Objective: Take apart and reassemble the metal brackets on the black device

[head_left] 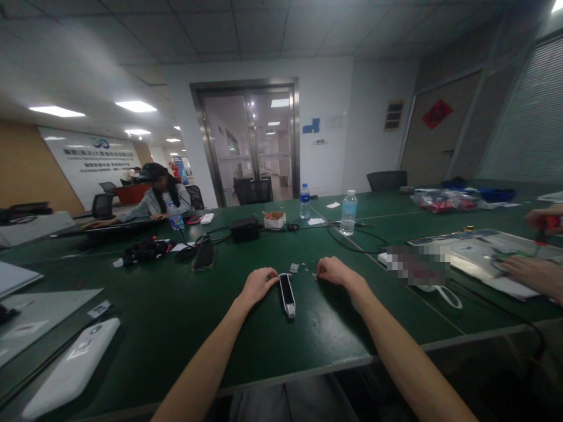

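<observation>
A slim white device (287,295) with a long dark face lies on the green table, directly in front of me. My left hand (260,283) rests at its upper left edge, fingers curled and fingertips against it. Just beyond its top end sits a small square metal-looking piece (294,268). Tiny parts (303,265) are scattered to the right of that piece. Over there my right hand (334,272) is closed in a pinch close to the tabletop, beside more tiny bits (315,275). What its fingertips hold, if anything, is too small to make out.
Two water bottles (349,214) stand beyond my hands, near a small open box (275,220) and a black box (245,229) with cables. A white power bank (73,369) lies front left. At right, a co-worker's hands (534,274) work over panels; another person sits far left.
</observation>
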A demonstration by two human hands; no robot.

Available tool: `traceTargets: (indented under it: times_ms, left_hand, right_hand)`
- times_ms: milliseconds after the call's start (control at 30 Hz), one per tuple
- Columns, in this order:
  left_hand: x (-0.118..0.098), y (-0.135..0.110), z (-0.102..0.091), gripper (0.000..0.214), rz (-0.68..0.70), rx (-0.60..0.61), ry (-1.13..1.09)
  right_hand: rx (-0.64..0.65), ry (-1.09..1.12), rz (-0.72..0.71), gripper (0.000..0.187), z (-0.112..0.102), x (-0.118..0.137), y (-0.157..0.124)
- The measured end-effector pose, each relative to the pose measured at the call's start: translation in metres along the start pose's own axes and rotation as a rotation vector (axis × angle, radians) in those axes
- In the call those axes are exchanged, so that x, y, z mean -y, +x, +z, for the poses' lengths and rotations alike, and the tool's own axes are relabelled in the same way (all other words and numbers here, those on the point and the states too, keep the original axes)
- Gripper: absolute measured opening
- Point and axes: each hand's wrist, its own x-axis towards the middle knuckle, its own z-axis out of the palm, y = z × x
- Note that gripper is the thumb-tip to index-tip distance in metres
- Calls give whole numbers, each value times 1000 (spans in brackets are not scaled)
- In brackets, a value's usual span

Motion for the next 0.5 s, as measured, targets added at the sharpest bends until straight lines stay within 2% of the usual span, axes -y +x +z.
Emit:
traceTargets:
  times_ms: [133, 500]
  left_hand:
    - [0, 1, 0, 24, 7, -3, 2]
    - [-2, 0, -2, 24, 15, -5, 21]
  right_hand:
    - [-47, -26, -7, 11, 1, 5, 0]
    - [0, -27, -24, 10, 2, 15, -1]
